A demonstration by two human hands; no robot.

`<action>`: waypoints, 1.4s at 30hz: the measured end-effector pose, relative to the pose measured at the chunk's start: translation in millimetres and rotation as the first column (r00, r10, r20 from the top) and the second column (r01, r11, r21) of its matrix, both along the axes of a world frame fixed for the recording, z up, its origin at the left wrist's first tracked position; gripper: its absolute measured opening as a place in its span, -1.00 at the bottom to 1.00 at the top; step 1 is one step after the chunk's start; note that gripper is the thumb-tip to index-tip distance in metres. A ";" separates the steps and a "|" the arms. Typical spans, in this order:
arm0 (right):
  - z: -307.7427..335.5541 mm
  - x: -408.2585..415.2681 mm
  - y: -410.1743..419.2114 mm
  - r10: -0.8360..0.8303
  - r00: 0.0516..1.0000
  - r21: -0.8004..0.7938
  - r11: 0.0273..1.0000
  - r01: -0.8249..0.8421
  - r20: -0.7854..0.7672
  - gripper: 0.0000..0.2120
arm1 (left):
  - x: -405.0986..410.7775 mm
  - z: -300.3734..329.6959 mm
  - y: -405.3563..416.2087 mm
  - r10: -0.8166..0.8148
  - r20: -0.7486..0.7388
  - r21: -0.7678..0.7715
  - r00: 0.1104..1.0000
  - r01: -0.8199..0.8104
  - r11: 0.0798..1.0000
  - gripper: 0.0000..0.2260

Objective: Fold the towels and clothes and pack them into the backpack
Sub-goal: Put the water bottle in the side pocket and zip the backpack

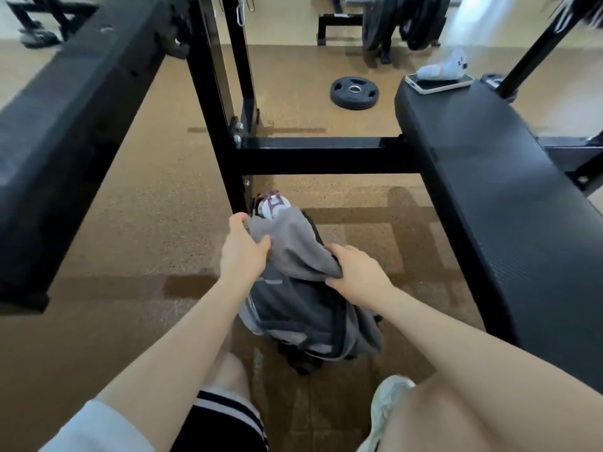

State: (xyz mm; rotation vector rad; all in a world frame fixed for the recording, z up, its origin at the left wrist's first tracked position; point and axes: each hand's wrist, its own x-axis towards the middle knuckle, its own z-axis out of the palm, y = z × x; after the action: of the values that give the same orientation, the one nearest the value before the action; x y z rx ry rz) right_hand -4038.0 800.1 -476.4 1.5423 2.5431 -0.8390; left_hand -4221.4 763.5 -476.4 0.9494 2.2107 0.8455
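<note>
A grey backpack (303, 318) stands on the gym floor between my legs and the bench frame. A grey cloth (290, 246) lies over its top opening. My left hand (243, 249) grips the cloth's left edge, thumb on top of the fabric. My right hand (355, 272) pinches the cloth's near right corner against the bag. Behind the cloth, a white garment with dark red markings (272, 205) pokes out at the far end of the backpack.
A black bench pad (489, 190) runs along the right, with a phone (439, 82) and a pale plush toy (447, 66) at its far end. A black steel frame (319, 154) crosses just behind the bag. A weight plate (354, 93) lies on the floor. Another black pad (65, 132) fills the left.
</note>
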 end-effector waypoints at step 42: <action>-97.9 7.1 279.5 0.364 0.757 0.299 0.759 -0.579 0.542 -0.17 | -9.6 -108.3 215.8 -0.562 -0.726 -0.339 0.397 0.504 0.794 -0.28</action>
State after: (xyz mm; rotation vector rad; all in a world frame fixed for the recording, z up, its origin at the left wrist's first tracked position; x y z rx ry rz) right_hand -4030.9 1079.5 -574.2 0.8772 2.6532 0.1873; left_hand -4231.0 979.2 -584.7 2.2010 2.2815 -0.0446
